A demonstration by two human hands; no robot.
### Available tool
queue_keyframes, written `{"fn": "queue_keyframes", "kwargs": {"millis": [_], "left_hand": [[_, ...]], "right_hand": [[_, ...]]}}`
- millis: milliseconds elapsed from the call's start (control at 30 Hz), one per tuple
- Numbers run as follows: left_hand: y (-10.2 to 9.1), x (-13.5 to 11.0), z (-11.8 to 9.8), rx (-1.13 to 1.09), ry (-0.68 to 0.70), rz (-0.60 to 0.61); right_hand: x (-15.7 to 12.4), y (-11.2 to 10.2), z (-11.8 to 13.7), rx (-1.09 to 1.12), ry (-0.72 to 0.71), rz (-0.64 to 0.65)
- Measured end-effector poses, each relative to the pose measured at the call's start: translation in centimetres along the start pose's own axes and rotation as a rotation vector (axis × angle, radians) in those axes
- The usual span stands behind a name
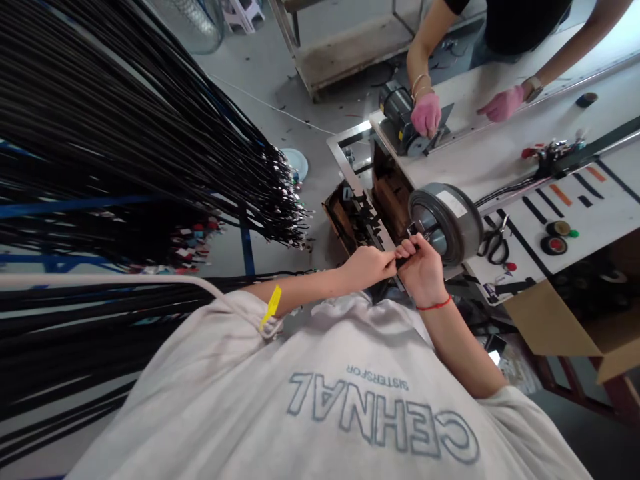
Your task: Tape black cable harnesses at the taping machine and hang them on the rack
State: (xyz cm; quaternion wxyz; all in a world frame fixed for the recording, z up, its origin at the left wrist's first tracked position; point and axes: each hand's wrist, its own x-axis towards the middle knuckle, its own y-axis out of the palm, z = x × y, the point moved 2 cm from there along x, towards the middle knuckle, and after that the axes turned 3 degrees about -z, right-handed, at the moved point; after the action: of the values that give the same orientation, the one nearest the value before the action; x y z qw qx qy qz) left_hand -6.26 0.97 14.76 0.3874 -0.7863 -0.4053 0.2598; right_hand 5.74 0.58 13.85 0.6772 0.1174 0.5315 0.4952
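My left hand [369,265] and my right hand [423,272] meet just in front of my chest, both pinched on a thin black cable piece [400,261] held between them. They are right beside a large grey tape roll [447,222] mounted at the edge of the white workbench [480,160]. A red string sits on my right wrist and a yellow band on my left forearm. What the fingertips grip is mostly hidden by the fingers.
Long bundles of black cables [150,147] with white connector ends hang at the left. Scissors [495,243] and small tape rolls [554,245] lie on the bench. Another person in pink gloves [426,113] works at a motor [400,117] across the bench. A cardboard box [575,320] stands at the right.
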Motion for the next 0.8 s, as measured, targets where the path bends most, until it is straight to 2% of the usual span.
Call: {"fn": "queue_keyframes", "kwargs": {"millis": [67, 167, 267, 333, 400, 500, 633, 800], "left_hand": [[0.6, -0.2, 0.4, -0.213, -0.068, -0.017], [1.5, -0.5, 0.8, -0.673, -0.208, 0.035], [2.1, -0.7, 0.9, -1.028, -0.259, 0.182], [2.1, -0.8, 1.1, -1.14, -0.233, 0.314], [1.7, -0.8, 1.3, -1.156, -0.229, 0.392], [0.8, -0.6, 1.5, -1.035, -0.232, 0.361], [-0.1, 0.3, 1.2, -0.854, -0.191, 0.308], [0.2, 1.0, 1.8, -0.968, -0.282, 0.473]], "right_hand": [[0.1, -0.2, 0.0, 0.034, 0.012, 0.073], [0.4, -0.8, 0.2, 0.112, 0.031, 0.184], [0.4, -1.4, 0.8, 0.16, 0.066, 0.249], [0.2, -1.7, 1.3, 0.143, 0.129, 0.267], [0.0, -1.7, 1.7, 0.09, 0.213, 0.253], [0.0, -1.7, 2.2, -0.001, 0.288, 0.156], [0.4, -1.5, 2.6, -0.008, 0.188, 0.038], [0.6, -1.2, 2.5, 0.022, 0.142, 0.043]]}}
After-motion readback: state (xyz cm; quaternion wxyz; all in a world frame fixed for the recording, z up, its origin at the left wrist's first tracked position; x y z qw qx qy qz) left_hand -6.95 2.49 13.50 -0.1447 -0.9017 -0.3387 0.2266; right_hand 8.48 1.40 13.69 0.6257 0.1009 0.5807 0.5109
